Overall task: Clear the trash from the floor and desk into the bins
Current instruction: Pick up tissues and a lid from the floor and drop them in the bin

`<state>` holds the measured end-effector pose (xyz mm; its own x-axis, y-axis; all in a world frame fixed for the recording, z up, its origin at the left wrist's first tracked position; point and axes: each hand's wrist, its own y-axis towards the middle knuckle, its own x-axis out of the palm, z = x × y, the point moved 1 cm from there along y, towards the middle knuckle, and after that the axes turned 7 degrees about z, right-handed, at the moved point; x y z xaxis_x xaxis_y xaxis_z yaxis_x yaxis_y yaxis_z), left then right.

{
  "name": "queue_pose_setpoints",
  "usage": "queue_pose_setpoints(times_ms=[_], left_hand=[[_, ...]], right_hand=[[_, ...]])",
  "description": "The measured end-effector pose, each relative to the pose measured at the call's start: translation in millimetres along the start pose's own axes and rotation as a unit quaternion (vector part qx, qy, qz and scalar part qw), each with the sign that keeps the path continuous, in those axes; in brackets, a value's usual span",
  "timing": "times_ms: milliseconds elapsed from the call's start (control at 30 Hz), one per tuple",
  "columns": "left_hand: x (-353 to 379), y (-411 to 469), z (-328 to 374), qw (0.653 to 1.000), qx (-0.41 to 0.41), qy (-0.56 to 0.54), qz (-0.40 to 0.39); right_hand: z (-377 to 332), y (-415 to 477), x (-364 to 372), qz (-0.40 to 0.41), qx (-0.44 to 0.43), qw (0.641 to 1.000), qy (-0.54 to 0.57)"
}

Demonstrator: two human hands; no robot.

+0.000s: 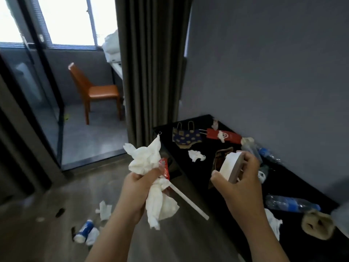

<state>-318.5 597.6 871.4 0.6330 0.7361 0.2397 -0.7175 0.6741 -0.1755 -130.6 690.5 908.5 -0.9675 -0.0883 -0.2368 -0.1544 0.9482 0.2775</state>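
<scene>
While my left grip [139, 188] clenches a tissue wad [145, 159] mid-frame and my right grip [240, 178] grasps a white cup [229, 167], bottles [290, 204] and bags [187, 138] litter the worktop [294, 180] at right, tissues [104, 209] the floor [56, 190] lower left; most clearing remains, I judge.

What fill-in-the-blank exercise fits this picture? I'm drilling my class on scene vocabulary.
1. The left hand grips a wad of ____ tissue.
2. The flat white object is held in the ____ hand.
3. The chair is ____ in colour.
4. The bottle lying on the floor has a ____ label.
Missing words: white; right; orange; blue.
</scene>
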Motion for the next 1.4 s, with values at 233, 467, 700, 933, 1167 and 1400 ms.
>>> queue_pose_setpoints(times_ms=[233, 467, 700, 933, 1167, 1400], left_hand=[[14.2, -64.9, 28.6, 0.986, 0.004, 0.01, -0.165], [79.2, -138.2, 22.3, 0.955, -0.022, 0.035, -0.293], [151.3, -251.3, -8.2, 0.911, -0.05, 0.05, -0.406], [225.9, -456.6, -57.0, 0.833, -0.056, 0.04, -0.55], [256.2, -687.7, -98.9, 0.725, -0.101, 0.041, -0.68], [282.7, -842.8, -150.2, 0.622, -0.119, 0.085, -0.769]], right_hand=[[-38.7, -83.0, -64.1, 0.149, 0.033, 0.988, -0.01], [-57.6, -153.7, -156.1, 0.291, 0.05, 0.954, -0.058], [-67.2, -247.6, -267.2, 0.409, 0.078, 0.902, -0.111], [-77.3, -408.5, -416.8, 0.559, 0.092, 0.808, -0.163], [-99.4, -587.6, -541.4, 0.672, 0.112, 0.702, -0.207], [-86.8, -703.1, -620.9, 0.75, 0.136, 0.618, -0.193]])
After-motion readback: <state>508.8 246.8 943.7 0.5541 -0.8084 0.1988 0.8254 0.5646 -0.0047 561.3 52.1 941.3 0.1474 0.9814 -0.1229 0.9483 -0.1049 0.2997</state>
